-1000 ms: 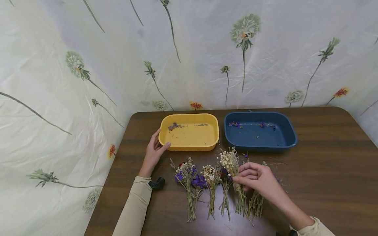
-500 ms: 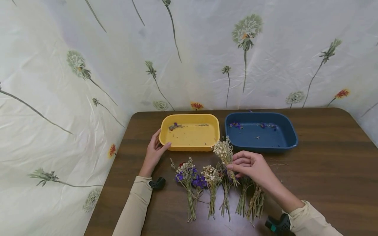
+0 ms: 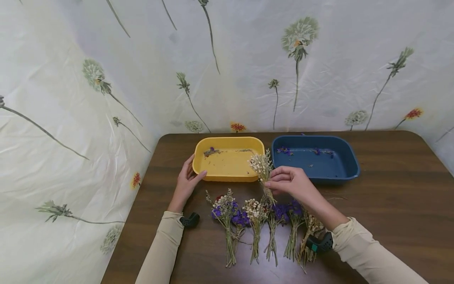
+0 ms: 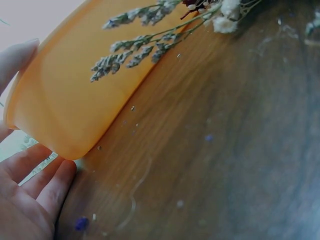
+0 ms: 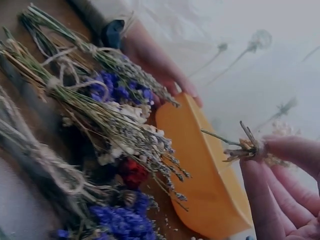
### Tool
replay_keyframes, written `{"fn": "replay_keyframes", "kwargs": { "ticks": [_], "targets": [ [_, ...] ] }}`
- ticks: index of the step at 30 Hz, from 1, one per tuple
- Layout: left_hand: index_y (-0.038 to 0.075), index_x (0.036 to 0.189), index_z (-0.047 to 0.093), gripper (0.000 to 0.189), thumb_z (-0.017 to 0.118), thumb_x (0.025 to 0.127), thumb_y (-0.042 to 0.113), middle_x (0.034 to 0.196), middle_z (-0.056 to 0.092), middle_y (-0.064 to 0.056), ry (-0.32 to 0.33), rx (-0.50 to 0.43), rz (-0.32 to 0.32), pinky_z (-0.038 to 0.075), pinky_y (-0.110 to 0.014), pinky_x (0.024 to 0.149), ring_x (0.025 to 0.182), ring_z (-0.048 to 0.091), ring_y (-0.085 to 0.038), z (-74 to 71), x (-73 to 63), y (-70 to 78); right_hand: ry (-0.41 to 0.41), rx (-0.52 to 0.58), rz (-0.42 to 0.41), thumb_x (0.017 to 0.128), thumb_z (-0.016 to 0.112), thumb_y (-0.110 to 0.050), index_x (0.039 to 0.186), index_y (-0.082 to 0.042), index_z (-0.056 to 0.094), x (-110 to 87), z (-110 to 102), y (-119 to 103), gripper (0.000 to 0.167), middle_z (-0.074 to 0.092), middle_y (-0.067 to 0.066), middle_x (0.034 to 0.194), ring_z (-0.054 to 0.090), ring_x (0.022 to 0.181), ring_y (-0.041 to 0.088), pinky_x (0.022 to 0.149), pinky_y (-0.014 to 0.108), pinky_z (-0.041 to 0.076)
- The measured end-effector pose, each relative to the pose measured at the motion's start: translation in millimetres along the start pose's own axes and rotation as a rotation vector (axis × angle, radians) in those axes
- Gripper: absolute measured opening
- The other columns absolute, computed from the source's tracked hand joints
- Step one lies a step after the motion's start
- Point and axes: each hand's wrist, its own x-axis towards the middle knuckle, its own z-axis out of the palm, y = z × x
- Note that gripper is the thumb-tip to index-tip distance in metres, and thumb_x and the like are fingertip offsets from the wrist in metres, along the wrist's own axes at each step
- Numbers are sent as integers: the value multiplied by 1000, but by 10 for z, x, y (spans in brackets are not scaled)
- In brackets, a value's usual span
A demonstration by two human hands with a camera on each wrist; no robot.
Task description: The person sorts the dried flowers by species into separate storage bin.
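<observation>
My right hand (image 3: pixel 291 182) pinches a small bunch of dried flowers (image 3: pixel 261 165) by its stems, between thumb and fingers. Its pale cream heads overlap the right front corner of the yellow tray (image 3: pixel 230 178) in the head view. In the right wrist view the bunch's cut stem ends (image 5: pixel 245 147) point toward the camera. My left hand (image 3: pixel 186 181) holds the yellow tray at its left front corner, thumb at the front rim and fingers along the outer side. The tray holds a few dried bits and purple petals.
A blue tray (image 3: pixel 315 179) stands right of the yellow one, with purple petals inside. Several tied dried bunches, among them a white-headed one (image 3: pixel 254 213) and a left one (image 3: pixel 227 221), lie in a row in front on the brown table (image 3: pixel 390 197). A flowered curtain (image 3: pixel 241 79) hangs behind.
My right hand has lifted the cream dried flower bunch from the row and carried it left and away from me to the yellow tray's right front corner. The left hand stays at the tray.
</observation>
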Motion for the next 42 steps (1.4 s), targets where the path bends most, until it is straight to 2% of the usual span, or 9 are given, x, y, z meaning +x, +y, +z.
{"fn": "replay_keyframes", "kwargs": {
  "ticks": [6, 13, 18, 27, 29, 33, 36, 39, 42],
  "targets": [
    [34, 159, 36, 76, 77, 95, 31, 162, 45, -7, 20, 8, 35, 43, -49, 119, 147, 48, -27, 11, -10, 16, -16, 25, -4, 90, 82, -25, 123, 4, 64, 229, 19, -38, 47, 80, 6, 104, 77, 89, 16, 86, 45, 64],
    [33, 160, 35, 78, 77, 95, 30, 161, 46, -9, 16, 1, 32, 43, -49, 118, 146, 48, -28, 15, -17, 18, -31, 74, 23, 89, 83, -21, 122, 4, 65, 481, 60, -100, 45, 80, 1, 100, 77, 90, 15, 89, 47, 63],
    [33, 160, 35, 78, 77, 94, 31, 161, 46, -8, 16, 9, 27, 43, -49, 118, 146, 49, -27, 13, -14, 23, -42, 67, 28, 91, 81, -18, 126, 5, 64, 671, 118, -115, 45, 79, 5, 103, 77, 88, 15, 92, 50, 61],
    [32, 160, 36, 77, 77, 95, 32, 161, 46, -9, 22, 13, 36, 43, -51, 118, 146, 49, -28, 18, -11, 11, -37, 92, 54, 93, 78, -12, 127, 8, 65, 961, 282, -135, 41, 78, 0, 95, 75, 81, 9, 79, 32, 65],
    [32, 160, 35, 78, 77, 95, 32, 161, 46, -10, 15, 4, 42, 43, -52, 118, 146, 49, -29, 18, -13, 11, -35, 93, 65, 93, 77, -12, 127, 8, 65, 1004, 301, -148, 41, 77, 1, 98, 75, 82, 9, 79, 33, 65],
    [33, 161, 34, 78, 76, 95, 31, 161, 45, -11, -11, -29, 45, 41, -51, 120, 147, 48, -29, 12, -18, 19, -24, 69, 82, 94, 76, -14, 128, 7, 66, 1081, 314, -186, 41, 77, 14, 111, 75, 84, 10, 81, 35, 65],
    [26, 163, 30, 80, 74, 97, 25, 163, 41, -15, -32, -45, 23, 39, -53, 121, 149, 45, -31, 11, -58, 148, -29, 35, 90, 94, 76, -16, 128, 6, 66, 1129, 325, -236, 41, 73, 22, 122, 75, 85, 11, 83, 36, 65],
    [20, 164, 28, 81, 74, 97, 21, 164, 39, -19, -40, -45, -5, 38, -53, 122, 150, 43, -34, 6, -68, 216, -42, -6, 103, 93, 77, -17, 126, 5, 67, 1185, 356, -284, 40, 72, 23, 124, 75, 87, 12, 84, 37, 65],
    [19, 165, 27, 83, 74, 97, 22, 164, 38, -19, -38, -44, -3, 38, -53, 121, 150, 43, -34, -7, -30, 131, -63, -51, 108, 94, 77, -16, 124, 4, 68, 1253, 400, -325, 38, 73, 21, 122, 74, 87, 12, 85, 38, 64]
  ]
}}
